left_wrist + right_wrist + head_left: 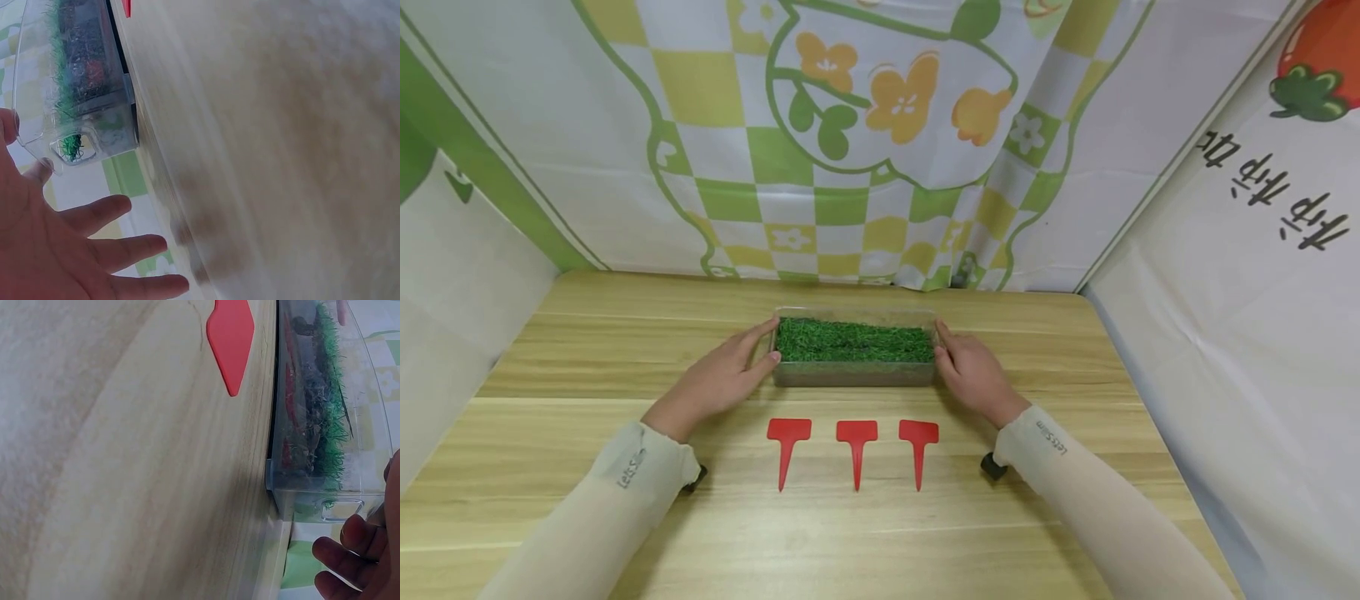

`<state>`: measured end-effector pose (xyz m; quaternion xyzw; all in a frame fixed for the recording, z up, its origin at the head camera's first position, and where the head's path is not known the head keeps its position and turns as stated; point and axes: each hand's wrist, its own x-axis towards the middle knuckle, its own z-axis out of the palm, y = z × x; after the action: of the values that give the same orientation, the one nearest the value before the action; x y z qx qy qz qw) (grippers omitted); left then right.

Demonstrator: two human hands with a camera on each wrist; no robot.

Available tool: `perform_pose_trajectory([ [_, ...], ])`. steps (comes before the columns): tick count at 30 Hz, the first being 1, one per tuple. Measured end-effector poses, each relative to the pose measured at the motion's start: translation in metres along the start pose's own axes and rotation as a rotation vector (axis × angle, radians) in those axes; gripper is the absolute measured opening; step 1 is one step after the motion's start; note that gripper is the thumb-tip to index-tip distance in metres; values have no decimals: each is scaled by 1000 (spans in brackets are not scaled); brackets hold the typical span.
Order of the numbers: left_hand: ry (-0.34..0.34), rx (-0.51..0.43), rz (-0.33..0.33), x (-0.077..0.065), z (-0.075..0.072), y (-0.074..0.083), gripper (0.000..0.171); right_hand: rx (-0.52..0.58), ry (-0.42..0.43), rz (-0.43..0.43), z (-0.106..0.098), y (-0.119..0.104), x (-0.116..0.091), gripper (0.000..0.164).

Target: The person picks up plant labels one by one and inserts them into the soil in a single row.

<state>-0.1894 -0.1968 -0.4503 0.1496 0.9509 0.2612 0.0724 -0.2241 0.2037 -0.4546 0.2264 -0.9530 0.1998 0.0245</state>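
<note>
A clear plastic box (854, 377) with green artificial grass (850, 337) inside rests on the wooden table. At its left end my left hand (718, 379) touches the wall with thumb and index finger. The left wrist view shows the other fingers (103, 215) spread out straight, beside the handle hole. My right hand (976, 372) touches the right end, thumb and index finger at the rim, its other fingers (337, 559) loosely bent off the wall. In front of the box lie three red T-shaped plant labels (788, 430), stems pointing toward me.
The wooden table (850, 550) runs back to a checked green and yellow curtain (842, 200). White printed cloth walls (1240, 333) stand at both sides. A small black object (993, 466) shows under the right sleeve, another under the left.
</note>
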Motion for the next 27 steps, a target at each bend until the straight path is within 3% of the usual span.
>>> perform_pose_trajectory([
  [10,-50,3,-41,-1,1,0,69,5,9,-4,-2,1,-2,55],
  [21,-82,38,-53,0,-1,-1,69,14,-49,67,-9,-1,-3,62],
  [27,-82,41,-55,-1,-2,1,69,-15,54,4,-17,-7,-11,58],
])
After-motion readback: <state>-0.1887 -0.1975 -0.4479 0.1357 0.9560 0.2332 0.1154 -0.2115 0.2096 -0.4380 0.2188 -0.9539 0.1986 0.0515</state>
